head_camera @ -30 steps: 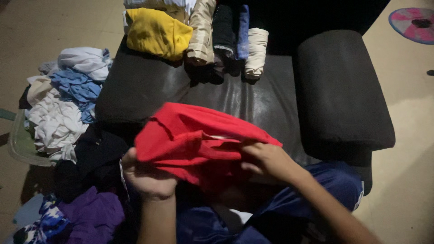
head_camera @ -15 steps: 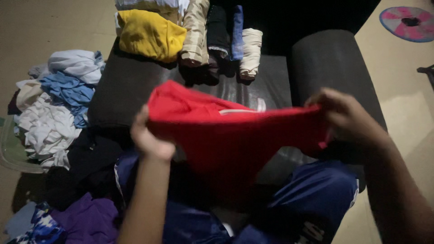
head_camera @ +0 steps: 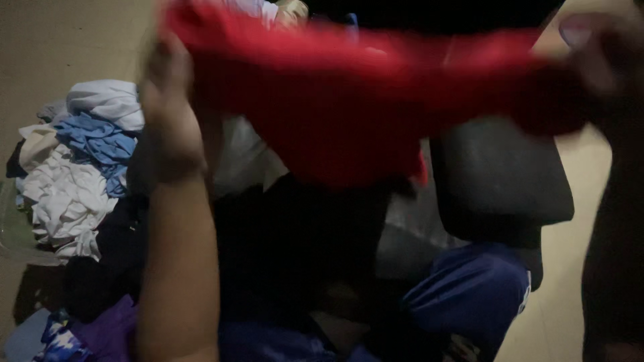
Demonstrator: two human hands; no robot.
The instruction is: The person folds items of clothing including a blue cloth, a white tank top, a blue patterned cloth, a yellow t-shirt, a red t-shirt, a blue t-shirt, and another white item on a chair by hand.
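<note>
Head view, near to far. Foreground, bottom of frame: person's lap in dark blue trousers [head_camera: 469, 295], w/ a purple cloth [head_camera: 114, 328] at lower left. Left forearm rises through centre-left of frame to the left hand [head_camera: 168, 100], fingers closed on the left edge of a red garment [head_camera: 349, 100]. Right hand [head_camera: 604, 60], upper right, is blurred and dark; it appears to grip the garment's other edge, though finger position can't be made out. Garment is held up across the upper half of frame, stretched between both hands, lower edge sagging at centre and hanging clear of the seat below.

Mid-frame: black leather seat [head_camera: 416, 228] & its padded armrest [head_camera: 496, 174] at right, partly hidden behind the cloth. Left of frame: heap of unfolded laundry [head_camera: 74, 167], white and light blue pieces on top, dark ones beneath, resting on what looks like a pale green basket [head_camera: 10, 228]. Top edge, centre: a pale folded item [head_camera: 288, 10] just shows above the red cloth. Floor [head_camera: 67, 40] is pale tan.

Judgement on handling: w/ a spread garment, both hands should hold matching corners at equal height, keeping the top edge taut so the fabric hangs flat and creases drop out before it is laid down on the seat.
</note>
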